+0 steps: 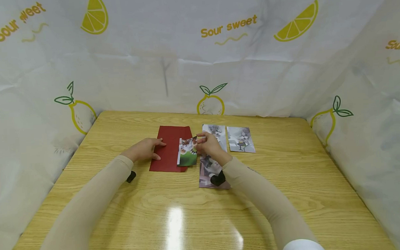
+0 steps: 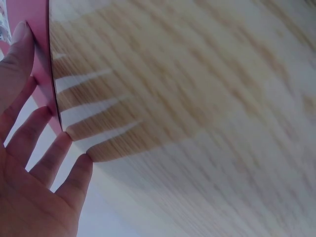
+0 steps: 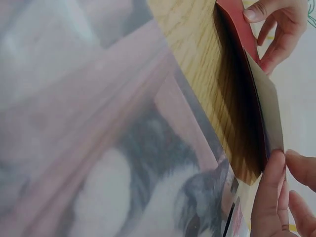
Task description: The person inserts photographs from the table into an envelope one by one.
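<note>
A dark red envelope [image 1: 169, 152] lies on the wooden table. My left hand [image 1: 144, 149] rests at its left side, fingers extended; in the left wrist view the thumb is on the red paper [image 2: 38, 39] and the fingertips are along its edge. With thumb and fingers, my right hand [image 1: 211, 146] pinches the right edge of a printed picture card [image 1: 187, 158], green in its lower part. That card overlaps the envelope's right side; in the right wrist view it stands tilted [image 3: 269, 98]. Whether any of it is inside the envelope I cannot tell.
Beneath the right wrist lies a long cat picture [image 1: 206, 165], partly hidden by the hand. To its right is a smaller picture card [image 1: 241, 140]. A white curtain with lemon prints [image 1: 182, 77] encloses the back and sides of the table [image 1: 150, 222].
</note>
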The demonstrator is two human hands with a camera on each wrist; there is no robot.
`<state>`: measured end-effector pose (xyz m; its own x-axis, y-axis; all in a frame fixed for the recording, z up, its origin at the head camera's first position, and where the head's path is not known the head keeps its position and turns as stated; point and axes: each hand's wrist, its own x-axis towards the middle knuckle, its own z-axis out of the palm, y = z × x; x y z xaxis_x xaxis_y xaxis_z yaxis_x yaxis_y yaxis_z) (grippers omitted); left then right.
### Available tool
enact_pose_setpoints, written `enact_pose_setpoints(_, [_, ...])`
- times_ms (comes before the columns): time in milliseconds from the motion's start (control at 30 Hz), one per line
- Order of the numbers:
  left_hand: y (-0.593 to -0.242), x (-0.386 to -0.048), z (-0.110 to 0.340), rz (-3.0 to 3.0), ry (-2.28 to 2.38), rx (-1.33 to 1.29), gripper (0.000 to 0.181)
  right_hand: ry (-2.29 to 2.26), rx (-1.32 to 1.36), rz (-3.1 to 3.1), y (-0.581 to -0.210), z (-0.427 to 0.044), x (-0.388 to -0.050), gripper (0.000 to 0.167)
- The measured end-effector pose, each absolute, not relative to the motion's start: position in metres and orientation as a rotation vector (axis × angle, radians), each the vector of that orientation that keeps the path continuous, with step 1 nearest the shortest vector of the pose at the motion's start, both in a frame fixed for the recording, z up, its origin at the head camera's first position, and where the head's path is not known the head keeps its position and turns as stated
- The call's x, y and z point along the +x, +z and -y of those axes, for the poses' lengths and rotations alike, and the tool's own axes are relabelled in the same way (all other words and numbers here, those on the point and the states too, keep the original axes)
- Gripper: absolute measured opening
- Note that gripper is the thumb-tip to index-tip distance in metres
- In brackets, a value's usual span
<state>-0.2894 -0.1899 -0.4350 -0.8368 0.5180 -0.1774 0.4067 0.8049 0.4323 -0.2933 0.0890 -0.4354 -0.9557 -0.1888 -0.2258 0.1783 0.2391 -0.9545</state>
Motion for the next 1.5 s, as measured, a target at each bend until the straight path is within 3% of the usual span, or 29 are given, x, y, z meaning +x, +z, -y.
enact_pose_setpoints(433, [-0.432,-0.288,0.190,-2.697,0.551,0.706,0.059,-1.767,0.048,-2.142,-0.433,-0.083,-0.296,0.067])
enact_pose_setpoints(1500, [-0.432,-0.288,0.189,-2.693,0.555,0.708,0.058,-1.755,0.039,-2.177,-0.441,-0.071,-0.292,0.064])
